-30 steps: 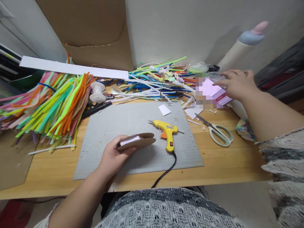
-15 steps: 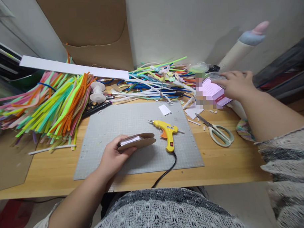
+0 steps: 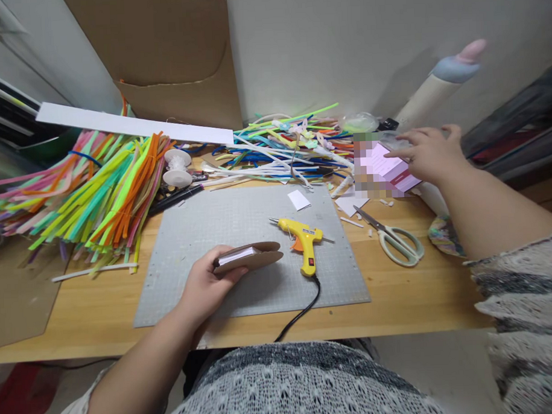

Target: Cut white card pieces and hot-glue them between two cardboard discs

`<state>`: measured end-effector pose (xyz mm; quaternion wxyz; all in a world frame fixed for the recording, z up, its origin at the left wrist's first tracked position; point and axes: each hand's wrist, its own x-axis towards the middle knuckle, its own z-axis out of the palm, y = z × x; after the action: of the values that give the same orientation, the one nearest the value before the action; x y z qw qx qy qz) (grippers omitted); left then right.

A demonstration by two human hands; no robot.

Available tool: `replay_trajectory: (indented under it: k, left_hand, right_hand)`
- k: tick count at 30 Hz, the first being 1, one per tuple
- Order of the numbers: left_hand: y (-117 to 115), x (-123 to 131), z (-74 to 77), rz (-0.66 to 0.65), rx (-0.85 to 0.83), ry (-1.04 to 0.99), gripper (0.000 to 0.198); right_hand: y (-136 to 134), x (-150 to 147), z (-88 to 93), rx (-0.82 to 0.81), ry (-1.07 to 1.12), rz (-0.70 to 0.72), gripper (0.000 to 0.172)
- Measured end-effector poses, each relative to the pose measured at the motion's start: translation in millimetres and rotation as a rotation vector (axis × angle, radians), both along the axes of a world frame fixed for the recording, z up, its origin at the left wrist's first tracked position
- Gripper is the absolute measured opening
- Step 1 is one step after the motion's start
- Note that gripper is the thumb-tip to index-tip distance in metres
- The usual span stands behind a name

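Observation:
My left hand is closed around a small folded cardboard piece with white paper layered inside it, held above the grey cutting mat. The two rounded brown flaps stick out to the right, slightly apart. At the right, my right hand reaches over a phone with a lit pink screen, part of which is pixelated. Its fingers are spread, and the index fingertip is at the screen. A yellow glue gun lies on the mat between the hands.
Scissors with pale green handles lie right of the mat, near paper scraps. Bundled colourful pipe cleaners fill the left, with more along the back. A clear spool stands between. The glue gun's black cord crosses the front edge.
The index fingertip of my right hand has moved slightly down on the phone screen. My left hand and the cardboard piece stay where they were.

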<state>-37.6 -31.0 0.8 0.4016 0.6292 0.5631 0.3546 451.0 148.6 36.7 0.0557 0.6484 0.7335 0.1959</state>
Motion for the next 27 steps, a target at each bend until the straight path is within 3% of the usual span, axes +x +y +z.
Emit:
replay_trajectory:
  k: [6, 19, 27]
  left_hand:
    - [-0.4, -1.0, -1.7, -0.002, -0.018, 0.005, 0.027]
    - [-0.9, -0.1, 0.5, -0.003, -0.038, -0.002, 0.026]
    - [-1.0, 0.0, 0.5, -0.005, -0.031, 0.006, 0.027]
  right_hand:
    - [-11.4, -3.0, 9.8, 0.076, -0.010, 0.012, 0.025]
    - [-6.6, -3.3, -1.8, -0.070, -0.143, -0.032, 0.041]
    - [-11.6, 0.6, 5.4, 0.036, -0.113, -0.003, 0.034]
